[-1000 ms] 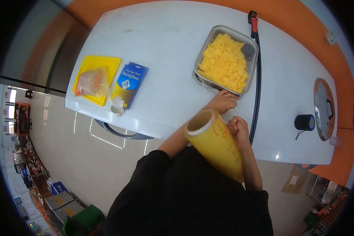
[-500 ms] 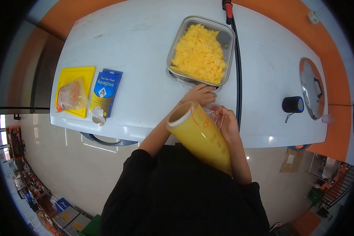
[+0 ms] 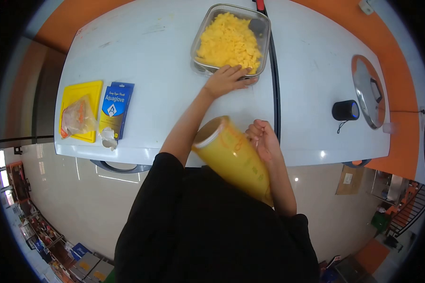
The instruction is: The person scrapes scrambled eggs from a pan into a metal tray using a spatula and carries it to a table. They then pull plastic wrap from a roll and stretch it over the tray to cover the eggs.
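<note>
A metal tray (image 3: 197,40) heaped with yellow chopped pieces (image 3: 229,40) stands at the back of the table, with clear film (image 3: 200,67) around its lower near side. My left hand (image 3: 227,80) lies on the tray's near edge, fingers stretched out and touching the rim. A large roll of yellowish cling film (image 3: 236,158) leans against my body between my arms, its hollow end facing up and left. Just right of the roll, my right hand (image 3: 263,139) is closed in a fist; whatever is inside it is hidden. A dark grey item (image 3: 258,27) sits in the tray's far right corner.
On the left lie a yellow board (image 3: 93,94) with a bagged item (image 3: 79,118) and a blue Aquaglove box (image 3: 115,106). To the right are a black speaker (image 3: 345,111) and a glass lid (image 3: 366,92). A dark strip (image 3: 276,94) crosses the table beside the tray.
My left hand has shifted up onto the tray's near edge. My right hand, earlier fingering clear film by the roll, is now a fist. The whole view has shifted slightly.
</note>
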The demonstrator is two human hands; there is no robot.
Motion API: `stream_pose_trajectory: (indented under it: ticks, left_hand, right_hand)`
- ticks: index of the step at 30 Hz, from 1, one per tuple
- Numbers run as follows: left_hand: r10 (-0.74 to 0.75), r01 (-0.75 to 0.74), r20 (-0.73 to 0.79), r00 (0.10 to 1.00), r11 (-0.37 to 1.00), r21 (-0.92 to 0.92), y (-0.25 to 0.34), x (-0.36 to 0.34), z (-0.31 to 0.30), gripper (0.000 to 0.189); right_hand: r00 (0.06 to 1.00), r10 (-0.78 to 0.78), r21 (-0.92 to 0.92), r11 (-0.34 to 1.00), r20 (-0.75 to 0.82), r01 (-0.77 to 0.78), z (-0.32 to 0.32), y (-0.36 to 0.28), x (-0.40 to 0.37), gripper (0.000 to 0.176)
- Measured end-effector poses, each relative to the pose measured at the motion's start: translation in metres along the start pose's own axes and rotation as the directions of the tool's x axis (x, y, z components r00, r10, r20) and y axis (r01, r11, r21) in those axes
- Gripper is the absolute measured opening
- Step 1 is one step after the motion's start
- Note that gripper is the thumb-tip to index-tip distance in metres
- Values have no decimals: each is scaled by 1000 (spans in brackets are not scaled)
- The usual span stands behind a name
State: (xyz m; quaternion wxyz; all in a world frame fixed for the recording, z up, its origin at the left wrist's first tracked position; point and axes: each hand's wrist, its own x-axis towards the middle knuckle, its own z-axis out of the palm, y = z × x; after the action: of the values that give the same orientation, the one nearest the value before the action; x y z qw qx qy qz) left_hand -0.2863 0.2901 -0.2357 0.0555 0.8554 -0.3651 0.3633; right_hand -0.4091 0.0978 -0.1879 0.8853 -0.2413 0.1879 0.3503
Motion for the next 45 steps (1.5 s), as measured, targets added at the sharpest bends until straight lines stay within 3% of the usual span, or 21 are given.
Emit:
stream_pose_trajectory:
  ticks: [3,7,9,11,13,14,16,18,20,21,23,26,28,29,31,35,37,41,43,44,45]
  left_hand:
    - [157,-156,16,988,986,-52,-19,5,5,42]
    - [207,-201,59,977,975,-94,-31,12,13,46]
    - [234,-249,136,963,963,106,-40,13,12,48]
    - [238,-254,192,952,965,66,-38,13,9,49]
    - [207,-211,178,962,977,2,-31,5,9,48]
    - [183,-183,232,955,983,-20,-25,1,10,49]
    - [297,-289,326,898,955,-74,-12,5,-1,34]
    - [440,-307,113,891,766,-564,15,22,-13,26]
    - [457,-334,8,889,662,-671,44,12,4,15]
    - [450,-332,8,893,671,-663,42,12,5,15]
    - [326,-1,337,883,720,-694,39,12,10,14]
    - [296,-85,181,938,703,-706,39,8,15,21]
    - [291,-81,190,938,714,-696,37,7,16,20]
    - [290,-85,188,938,721,-688,38,6,17,19]
    - [285,-82,187,940,721,-688,39,6,16,18]
    - [272,-70,183,945,713,-697,39,5,17,17]
    - [264,-51,222,939,742,-669,35,9,21,16]
    - [157,-3,207,966,802,-597,40,5,20,14]
    - [144,28,219,965,773,-633,42,4,9,13]
    - [123,70,237,964,740,-669,42,1,1,11]
    - [135,55,229,964,741,-669,36,0,-7,11]
  right_hand:
    - [990,126,80,988,63,-130,-16,10,-3,33]
    - [993,45,74,996,112,-54,-31,5,-14,31]
    - [994,54,79,995,95,-61,-33,2,-17,31]
    - [994,62,77,995,93,-70,-27,0,-15,31]
    - [999,-11,-200,980,39,18,-17,3,-17,31]
    - [999,-14,-202,979,49,24,-11,5,-16,31]
    - [983,-155,-518,852,-98,83,-2,10,-13,30]
    - [984,-173,-540,833,-43,123,-5,12,-8,29]
    - [984,-177,-568,809,14,153,-5,15,-8,29]
    - [977,-213,-648,742,15,172,-4,15,-11,30]
    - [968,-249,-729,658,24,187,-5,14,-13,31]
    - [932,-339,-827,484,125,287,-11,16,-19,31]
    - [912,-349,-914,255,216,315,-9,16,-24,27]
    - [914,-344,-915,257,214,310,-9,17,-24,27]
    - [798,-383,-867,-14,465,499,-9,17,-24,20]
    - [662,-335,-733,-157,670,662,-4,12,-24,18]
    - [458,-83,-463,-250,885,850,19,10,-35,17]
    - [473,-87,-481,-192,877,856,31,26,-55,17]
    - [663,-277,-689,3,696,725,17,22,-49,15]
    - [659,-286,-688,-2,696,725,14,24,-52,15]
    - [756,-300,-769,101,582,632,19,24,-53,18]
